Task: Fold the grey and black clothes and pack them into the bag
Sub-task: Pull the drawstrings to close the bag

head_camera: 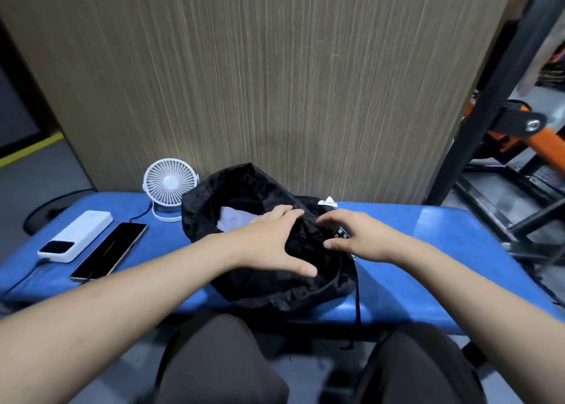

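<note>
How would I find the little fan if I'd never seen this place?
Look at the long blue padded bench in front of the wood-grain wall. Behind the white rectangular power bank and the dark flat phone stands the small white round desk fan, the only upright, round, grilled thing there.

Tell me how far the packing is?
Nearly done: a grey garment already lies inside the open black bag. Left hand and right hand press black cloth down at its mouth. The drawstring hangs loose; closing remains.
</note>
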Demonstrator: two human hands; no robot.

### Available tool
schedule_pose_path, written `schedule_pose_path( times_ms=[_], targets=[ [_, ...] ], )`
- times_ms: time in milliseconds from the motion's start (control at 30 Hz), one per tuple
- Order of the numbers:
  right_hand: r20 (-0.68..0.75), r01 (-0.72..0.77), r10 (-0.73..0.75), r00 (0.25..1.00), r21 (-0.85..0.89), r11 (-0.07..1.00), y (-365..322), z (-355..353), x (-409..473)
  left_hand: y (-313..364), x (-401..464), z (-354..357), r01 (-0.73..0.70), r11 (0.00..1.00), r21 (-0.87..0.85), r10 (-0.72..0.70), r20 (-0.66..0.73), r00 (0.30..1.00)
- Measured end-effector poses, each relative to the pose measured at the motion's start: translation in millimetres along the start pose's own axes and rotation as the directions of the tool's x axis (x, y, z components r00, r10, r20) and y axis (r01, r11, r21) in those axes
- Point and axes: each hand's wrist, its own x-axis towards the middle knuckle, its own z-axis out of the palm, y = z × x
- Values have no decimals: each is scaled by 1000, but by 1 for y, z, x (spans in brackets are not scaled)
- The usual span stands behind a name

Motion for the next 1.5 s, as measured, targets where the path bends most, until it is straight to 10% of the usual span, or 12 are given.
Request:
schedule_pose_path(
  times_ms=[433,767,1000,1233,1500],
  targets=[
    [146,-38,53,988,-109,993,3,-15,20,-16,12,4,54,997,57,-52,-24,998],
    [-64,65,-33,997,604,794,-23,-48,0,11,20,-1,-49,990,-134,1,-336,942],
    [-203,163,-25,979,703,692,-47,-69,-1,36,33,-13,-38,973,-228,-73,-457,886],
    [-295,154,6,955,514,844,-31,-79,3,21,44,-20,29,973,-231,-139,-475,869],
    [-300,17,-88,950,-231,973,14,-76,-4,-6,40,-26,11,979,-205,-98,-423,901]
  ],
)
